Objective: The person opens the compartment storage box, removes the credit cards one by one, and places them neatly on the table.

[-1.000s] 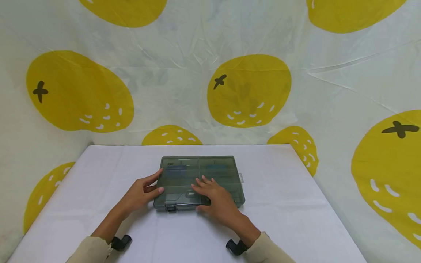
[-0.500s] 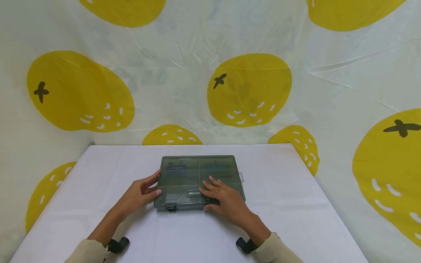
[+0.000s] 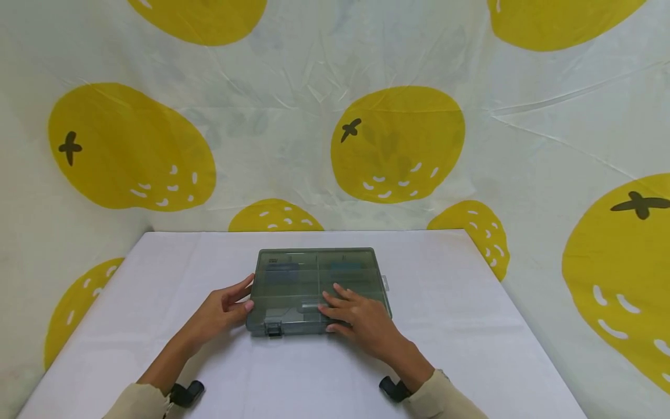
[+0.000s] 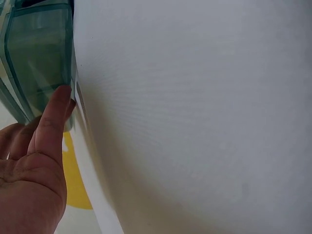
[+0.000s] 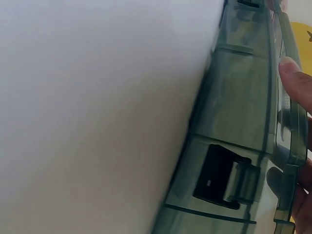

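Observation:
A translucent dark green plastic organizer case lies flat on the white table, its lid down. Through the lid, dividers and bluish shapes show faintly along the far side. At the case's left side, my left hand touches the wall with its fingertips and thumb; in the left wrist view, extended fingers meet that wall. My right hand rests on the front right of the lid, fingers spread, thumb by the front edge. One latch sits at the front left; a dark latch shows in the right wrist view.
The white-covered table extends on all sides of the case. A clear tab sticks out from the case's right side. Behind stands a pale cloth printed with yellow fruit. Each wrist carries a black camera.
My right hand has slid a little to the right across the lid. The left hand has shifted slightly left along with its forearm, while the case has hardly moved.

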